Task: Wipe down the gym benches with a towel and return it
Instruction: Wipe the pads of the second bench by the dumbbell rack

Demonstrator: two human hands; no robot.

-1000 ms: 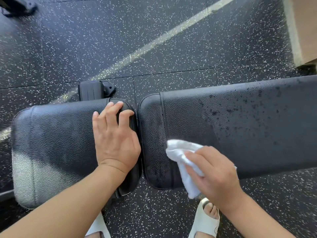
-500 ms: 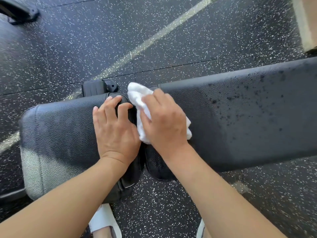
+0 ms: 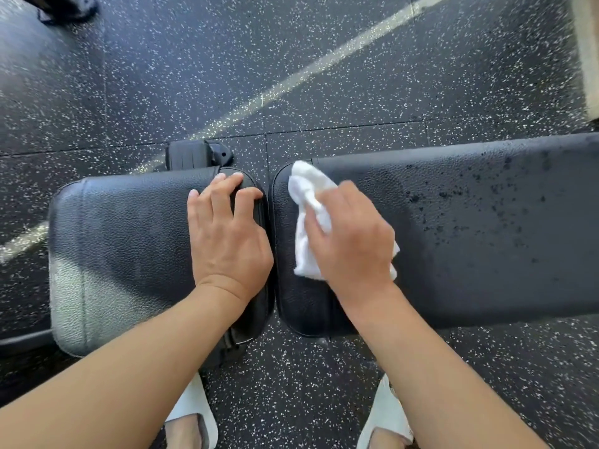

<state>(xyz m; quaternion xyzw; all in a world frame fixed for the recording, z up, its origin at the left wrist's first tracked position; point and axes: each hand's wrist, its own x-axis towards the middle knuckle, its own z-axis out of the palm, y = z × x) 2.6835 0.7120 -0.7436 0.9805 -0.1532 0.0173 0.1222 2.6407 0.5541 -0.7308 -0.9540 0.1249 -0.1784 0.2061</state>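
A black padded gym bench runs left to right below me, in two parts: a short seat pad (image 3: 123, 228) on the left and a long back pad (image 3: 486, 228) on the right. Dark droplets speckle the back pad's right part. My right hand (image 3: 353, 238) grips a crumpled white towel (image 3: 308, 189) and presses it on the left end of the back pad, next to the gap between the pads. My left hand (image 3: 227, 241) rests flat on the seat pad's right end, with its fingertips at the far edge.
Black speckled rubber floor lies all around, crossed by a pale diagonal line. A black frame bracket (image 3: 194, 155) sticks out behind the seat pad. My feet in white sandals (image 3: 194, 413) stand at the near edge. A tan block (image 3: 586, 53) is at the upper right.
My right hand swept the towel from the back pad's near edge up to its far left corner, then slightly right. My left hand stayed on the seat pad.
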